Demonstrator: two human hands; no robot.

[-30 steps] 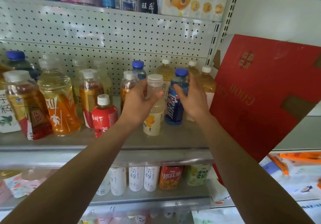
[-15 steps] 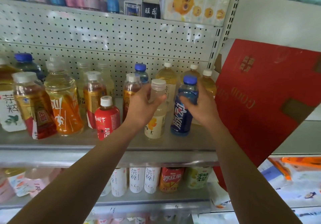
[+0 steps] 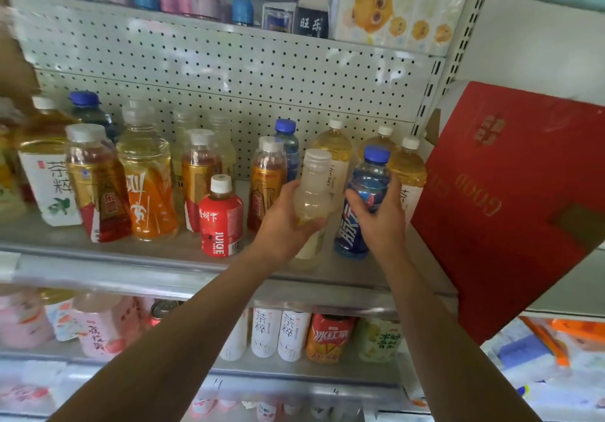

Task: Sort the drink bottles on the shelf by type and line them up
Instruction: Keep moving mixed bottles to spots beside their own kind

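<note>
Pale bottle (image 3: 311, 189) first: where does it stand? (Lead)

At the front of the middle shelf (image 3: 131, 267), right of centre. It leans a little, and I cannot tell whether its base rests on the shelf or is just clear of it. The left hand (image 3: 286, 222) has its fingers curled round the bottle's waist. (Aide)

And the right hand (image 3: 381, 222)? (Lead)

It is wrapped round the blue sports bottle (image 3: 368, 186), which stands just beside the pale one and tilts slightly toward it. Its base appears to sit on the shelf. Both caps are left free. (Aide)

Why hold them so? (Lead)

My judgement is that a mid-body grip gives control in a crowded row, so neither bottle knocks its neighbours. Two unlike drinks stand side by side, and one hand on each lets them be parted toward their own kind. A blue-capped bottle (image 3: 288, 146) stands further back, a likely partner for the sports bottle. Yellow tea bottles (image 3: 335, 151) fill the rear right. (Aide)

Progress? (Lead)

I judge it early, because the types are still mixed. A small red juice bottle (image 3: 221, 222) stands alone in front of the orange-labelled bottles (image 3: 149, 192). (Aide)

Hazards? (Lead)

The red box (image 3: 507, 225) leans close on the right and narrows the working room. Whether it touches the nearest tea bottle cannot be told. (Aide)
</note>
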